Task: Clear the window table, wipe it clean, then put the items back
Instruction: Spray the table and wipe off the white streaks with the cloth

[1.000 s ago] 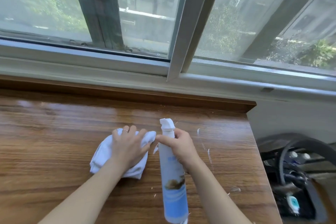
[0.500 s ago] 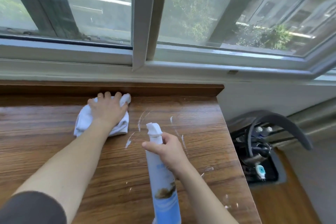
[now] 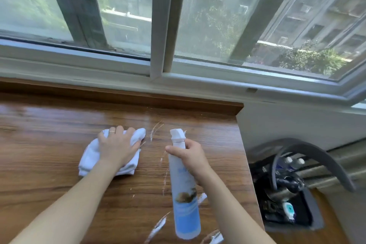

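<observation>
A folded white cloth (image 3: 111, 156) lies on the glossy brown wood-grain table (image 3: 49, 164), a little left of the middle and short of the raised wooden lip along the back edge. The left hand (image 3: 118, 146) presses down flat on top of it, fingers spread over the fabric, a thin ring on one finger. Just right of the cloth, thin white streaks of spray (image 3: 156, 128) arc across the wood, and more white smears (image 3: 158, 226) lie near the front edge. The right hand (image 3: 190, 156) grips the neck of a tall pale blue plastic spray bottle (image 3: 185, 200) with a white nozzle, fingers curled round it below the trigger head. The bottle's label shows a brown shape on blue bands; its writing is too blurred to read. Beyond the table runs a white-framed sliding window (image 3: 158, 25). To the right, below the table edge, a dark tray (image 3: 315, 222) holds small items that cannot be made out.
</observation>
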`<state>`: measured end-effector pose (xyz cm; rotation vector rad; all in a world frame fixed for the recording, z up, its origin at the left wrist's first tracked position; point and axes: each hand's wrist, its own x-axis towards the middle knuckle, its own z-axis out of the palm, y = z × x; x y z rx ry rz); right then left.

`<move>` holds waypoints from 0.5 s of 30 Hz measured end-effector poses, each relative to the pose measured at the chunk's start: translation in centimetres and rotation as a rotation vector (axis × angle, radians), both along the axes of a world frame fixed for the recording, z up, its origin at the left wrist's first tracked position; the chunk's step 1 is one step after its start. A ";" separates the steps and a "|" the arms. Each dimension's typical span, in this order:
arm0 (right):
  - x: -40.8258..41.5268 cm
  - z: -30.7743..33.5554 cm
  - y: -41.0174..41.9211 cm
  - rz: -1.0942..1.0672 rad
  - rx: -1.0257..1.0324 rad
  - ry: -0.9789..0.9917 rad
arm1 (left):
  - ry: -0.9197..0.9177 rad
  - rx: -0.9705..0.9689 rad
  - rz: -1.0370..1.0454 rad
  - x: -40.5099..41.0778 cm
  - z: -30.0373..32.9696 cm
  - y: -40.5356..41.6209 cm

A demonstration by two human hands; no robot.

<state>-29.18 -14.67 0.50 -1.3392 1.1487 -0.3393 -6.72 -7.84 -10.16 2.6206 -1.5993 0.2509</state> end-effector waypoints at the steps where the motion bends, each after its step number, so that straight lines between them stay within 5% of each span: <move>1: -0.2 -0.2 -0.2 0.015 0.011 0.007 | -0.005 -0.015 0.013 -0.5 -0.2 0.6; 15: 0.5 -1.5 -1.0 0.110 0.093 -0.026 | 0.006 -0.042 0.050 -0.6 -0.5 1.4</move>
